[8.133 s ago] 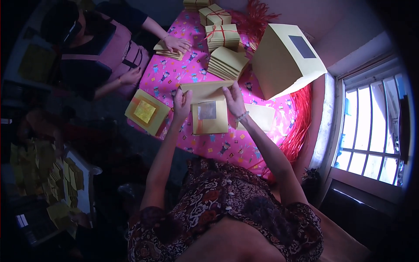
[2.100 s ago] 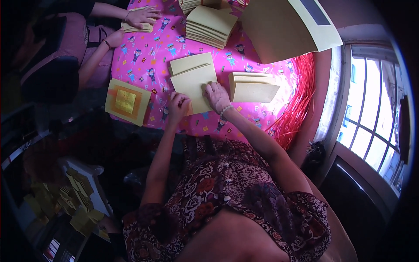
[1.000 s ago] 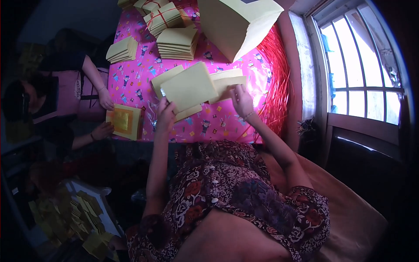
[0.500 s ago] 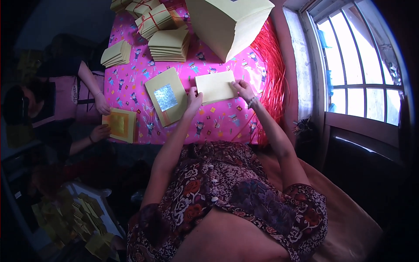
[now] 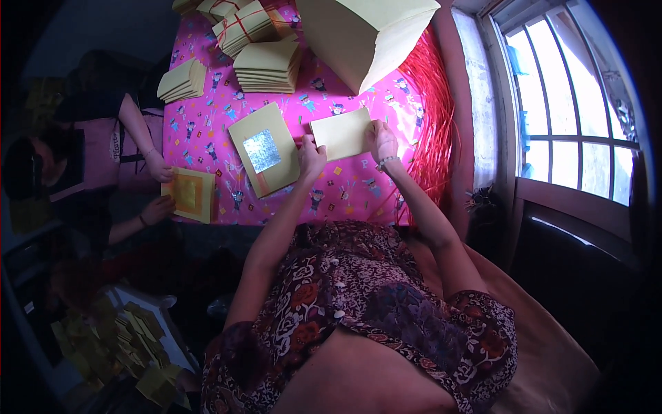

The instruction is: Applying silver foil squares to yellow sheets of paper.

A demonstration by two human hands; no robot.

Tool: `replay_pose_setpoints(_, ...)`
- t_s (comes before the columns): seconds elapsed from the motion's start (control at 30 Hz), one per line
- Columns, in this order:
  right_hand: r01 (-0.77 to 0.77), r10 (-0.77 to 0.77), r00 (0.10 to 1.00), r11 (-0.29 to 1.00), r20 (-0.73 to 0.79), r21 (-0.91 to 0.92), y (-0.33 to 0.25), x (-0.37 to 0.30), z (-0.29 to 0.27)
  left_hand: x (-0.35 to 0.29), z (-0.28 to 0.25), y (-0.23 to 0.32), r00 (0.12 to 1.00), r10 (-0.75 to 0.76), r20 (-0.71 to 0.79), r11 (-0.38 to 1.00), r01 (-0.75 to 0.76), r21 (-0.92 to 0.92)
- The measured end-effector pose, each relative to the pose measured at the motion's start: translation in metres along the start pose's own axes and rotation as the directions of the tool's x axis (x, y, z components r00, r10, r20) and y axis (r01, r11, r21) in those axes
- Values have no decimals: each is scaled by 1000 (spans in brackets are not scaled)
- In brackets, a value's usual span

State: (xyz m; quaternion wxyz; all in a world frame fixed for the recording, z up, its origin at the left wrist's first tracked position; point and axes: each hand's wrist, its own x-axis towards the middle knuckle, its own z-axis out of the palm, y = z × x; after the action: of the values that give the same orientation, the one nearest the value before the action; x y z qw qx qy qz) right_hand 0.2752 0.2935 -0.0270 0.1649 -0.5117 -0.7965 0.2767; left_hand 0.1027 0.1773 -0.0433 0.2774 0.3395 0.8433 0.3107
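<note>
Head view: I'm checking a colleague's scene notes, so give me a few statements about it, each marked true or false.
1. The left hand and right hand hold pale-yellow rectangular paper. True.
2. The held paper's upper face bears a shiny square. False: its visible face is plain.
3. Yellow rectangular paper with a shiny silver square lies on the pink figure-printed tablecloth. True.
4. That silver-square paper lies right of the held paper. False: it lies left.
5. Long thin red strands lie right of both hands. True.
</note>
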Motion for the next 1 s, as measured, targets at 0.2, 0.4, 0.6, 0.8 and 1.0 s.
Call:
replay_pose_setpoints(0.2,-62,62,998,997,2,-47,10,-1,8,-1,-3,16,996,90,14,952,-90,293)
replay_pose_setpoints(0.4,117,-130,978,989,-164,-86,-28,5,-20,-13,-29,0,962,222,-156,975,-223,17)
replay_pose_setpoints(0.6,483,-483,875,873,-10,69,-105,-6,-34,-36,-104,-31,926,298,-232,941,-326,-93)
replay_pose_setpoints(0.8,763,-649,583,644,489,-55,-140,-37,48,-48,-154,-96,939,314,-139,946,-322,-36)
replay_pose_setpoints(1.0,858,-596,459,491,659,-152,-144,-35,88,-43,-164,-117,921,383,-70,915,-389,-108)
